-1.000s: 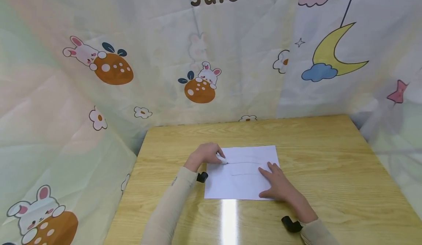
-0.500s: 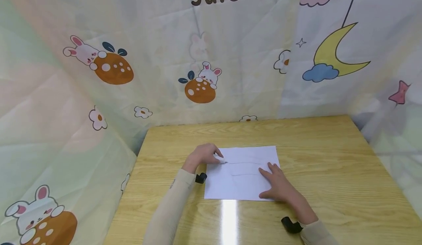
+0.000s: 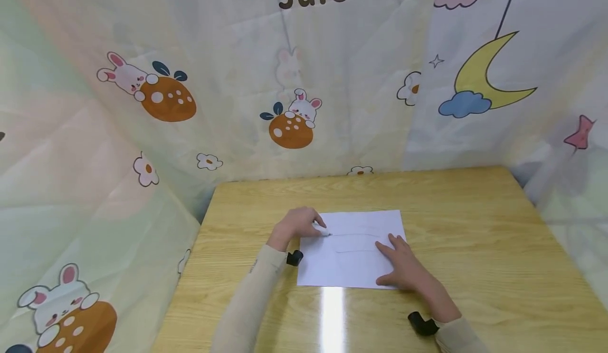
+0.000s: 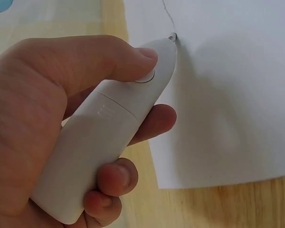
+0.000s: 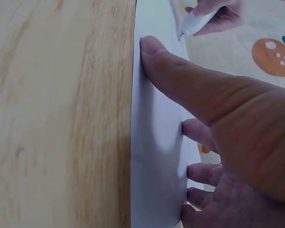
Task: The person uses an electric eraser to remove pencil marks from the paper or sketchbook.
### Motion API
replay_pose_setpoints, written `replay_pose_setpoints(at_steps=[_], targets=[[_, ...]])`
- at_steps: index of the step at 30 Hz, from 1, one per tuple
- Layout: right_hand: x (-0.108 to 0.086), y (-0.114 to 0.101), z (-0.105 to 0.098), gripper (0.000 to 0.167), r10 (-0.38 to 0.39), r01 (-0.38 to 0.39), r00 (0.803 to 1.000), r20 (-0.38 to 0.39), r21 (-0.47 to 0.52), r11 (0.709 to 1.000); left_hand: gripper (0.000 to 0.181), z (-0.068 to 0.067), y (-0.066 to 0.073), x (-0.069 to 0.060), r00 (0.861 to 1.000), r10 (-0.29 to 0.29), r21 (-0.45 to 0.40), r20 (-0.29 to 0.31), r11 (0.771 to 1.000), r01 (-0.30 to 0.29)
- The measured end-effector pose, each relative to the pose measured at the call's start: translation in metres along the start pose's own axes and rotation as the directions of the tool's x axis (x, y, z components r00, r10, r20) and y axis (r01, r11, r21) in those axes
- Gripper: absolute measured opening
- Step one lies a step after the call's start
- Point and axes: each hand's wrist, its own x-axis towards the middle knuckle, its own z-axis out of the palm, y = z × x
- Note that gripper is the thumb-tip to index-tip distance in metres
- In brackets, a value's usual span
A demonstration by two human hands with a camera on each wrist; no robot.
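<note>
My left hand [image 3: 298, 223] grips a white handheld tool [image 4: 104, 123] with a rounded body, a round button and a small metal tip. The thumb lies on the button, and the other fingers curl round the body. Its tip touches a white sheet of paper [image 3: 332, 271] near the left side, at the end of a thin dark line [image 3: 353, 234]. Lower on the sheet runs a second, shorter line [image 3: 358, 251]; whether these are drawn or cut, I cannot tell. Spread fingers of my right hand [image 3: 404, 266] rest on the sheet's right side, the thumb near its front edge.
The sheet lies on a wooden table [image 3: 475, 247]. A printed cloth [image 3: 351, 105] hangs behind the table and along its sides. Black wrist cameras [image 3: 421, 324] sit at both sleeves. A bright reflection shows on the wood in front of the paper.
</note>
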Motion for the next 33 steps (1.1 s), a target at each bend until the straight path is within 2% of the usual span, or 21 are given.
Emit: replay_pose_setpoints(at_steps=[3, 10, 16, 22, 28, 33], targets=[[0.0013, 0.0006, -0.0003, 0.089, 0.003, -0.003, 1.0, -0.001, -0.009, 1.0, 0.019, 0.0015, 0.0002, 0.0022, 1.0, 0.029, -0.009, -0.006, 1.0, -0.029], [0.0036, 0.0027, -0.0047, 0.089, -0.001, 0.001, 1.0, 0.014, -0.018, 1.0, 0.02, 0.0009, -0.0019, 0.0053, 1.0, -0.006, -0.002, -0.017, 1.0, 0.006], [0.0023, 0.0035, -0.002, 0.09, 0.008, -0.008, 1.0, 0.021, -0.017, 1.0, 0.019, 0.0041, 0.0018, 0.0042, 1.0, 0.012, 0.001, -0.009, 1.0, -0.012], [0.0015, 0.0023, 0.0006, 0.091, 0.015, -0.015, 1.0, 0.023, -0.005, 1.0, 0.018, 0.0049, -0.0006, 0.0002, 0.999, -0.028, 0.003, -0.025, 1.0, 0.028], [-0.0018, 0.0033, 0.0023, 0.092, 0.035, -0.034, 0.998, 0.045, -0.013, 0.999, 0.018, 0.0102, 0.005, -0.0001, 1.0, 0.006, -0.002, 0.001, 1.0, -0.006], [0.0017, 0.0045, 0.0029, 0.092, 0.016, -0.015, 1.0, 0.014, -0.018, 1.0, 0.018, 0.0069, 0.0014, 0.0003, 0.998, -0.041, 0.025, -0.042, 0.999, 0.042]])
